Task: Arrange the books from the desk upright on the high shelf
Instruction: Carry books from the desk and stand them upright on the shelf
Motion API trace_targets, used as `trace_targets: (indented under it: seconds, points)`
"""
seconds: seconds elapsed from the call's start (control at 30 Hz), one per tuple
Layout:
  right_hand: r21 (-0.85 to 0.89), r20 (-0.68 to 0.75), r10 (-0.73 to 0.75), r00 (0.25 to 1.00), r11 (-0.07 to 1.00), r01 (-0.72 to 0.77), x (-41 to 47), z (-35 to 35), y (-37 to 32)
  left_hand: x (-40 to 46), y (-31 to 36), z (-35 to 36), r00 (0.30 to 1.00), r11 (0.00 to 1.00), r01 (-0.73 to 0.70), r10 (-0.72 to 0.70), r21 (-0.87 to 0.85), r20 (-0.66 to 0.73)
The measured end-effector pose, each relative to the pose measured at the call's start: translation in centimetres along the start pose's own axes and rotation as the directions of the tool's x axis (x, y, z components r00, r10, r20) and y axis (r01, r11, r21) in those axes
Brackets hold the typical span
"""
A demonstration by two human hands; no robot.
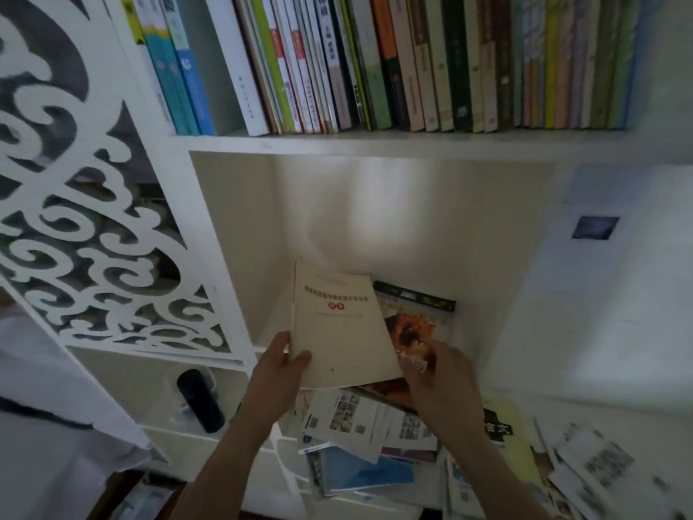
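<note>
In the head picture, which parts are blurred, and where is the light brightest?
Head view: the loose papers at lower right are smeared by motion blur; the cream book in the left hand is fairly sharp; the brightest patch falls on the alcove's back wall; edges bow from the wide-angle lens.

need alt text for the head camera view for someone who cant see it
A person's left hand grips a cream paperback by its lower left edge, while the right hand holds a colourful book behind it, above a desk strewn with papers. Overhead, a white shelf carries a full row of upright books.
</note>
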State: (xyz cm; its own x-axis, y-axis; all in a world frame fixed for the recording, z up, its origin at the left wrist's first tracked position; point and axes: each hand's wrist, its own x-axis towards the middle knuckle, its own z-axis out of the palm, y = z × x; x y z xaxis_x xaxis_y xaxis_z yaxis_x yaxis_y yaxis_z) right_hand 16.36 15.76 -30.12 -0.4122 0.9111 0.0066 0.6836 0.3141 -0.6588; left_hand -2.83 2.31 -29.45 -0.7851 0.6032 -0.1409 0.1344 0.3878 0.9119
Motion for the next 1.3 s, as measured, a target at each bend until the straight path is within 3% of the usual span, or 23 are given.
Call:
trace_targets:
  seconds: [0.13,0.2,0.3,0.4,0.67,0.83,0.97,1.17,1.3]
  points:
    - [0.159,-0.155,0.113,0.981,0.983,-0.088,-1.2,0.1,0.7,2.0,-0.1,-0.9,0.982,0.981,0.15,-0.133,-0.124,0.134]
    - [0.237,-0.132,0.173,0.976,0.962,-0.139,-1.3,-0.4,0.4,2.4,0.4,-0.8,0.961,0.974,0.183,-0.147,-0.137,0.235]
    - [0.362,-0.016,0.278,0.96,0.897,-0.253,-0.7,-0.9,-0.3,2.8,1.4,-0.2,0.904,0.978,0.2,-0.162,-0.056,0.395]
    - [0.427,0.018,0.293,0.956,0.862,-0.272,0.3,-0.4,0.1,3.0,2.0,0.9,0.892,0.984,0.066,-0.133,0.168,0.433]
    - [0.492,0.161,0.07,0.984,0.859,-0.142,0.9,-0.8,-1.0,1.6,2.2,2.4,0.96,0.978,0.072,-0.016,-0.194,0.28]
    - [0.572,0.047,-0.085,0.995,0.819,0.043,3.4,-3.5,-3.5,1.8,3.0,0.5,0.944,0.9,-0.105,0.225,-0.423,0.243]
    - [0.549,-0.009,-0.188,0.982,0.82,0.162,6.3,-4.1,-4.9,3.4,4.2,0.7,0.915,0.859,-0.315,0.388,-0.404,0.111]
    - [0.688,0.094,-0.16,0.983,0.724,0.052,8.3,-3.0,-4.4,4.4,5.1,2.6,0.937,0.858,-0.298,0.347,-0.418,0.047]
    - [0.782,0.04,-0.141,0.989,0.621,0.057,8.9,-2.6,-4.2,4.9,7.0,3.2,0.945,0.848,-0.32,0.316,-0.422,-0.082]
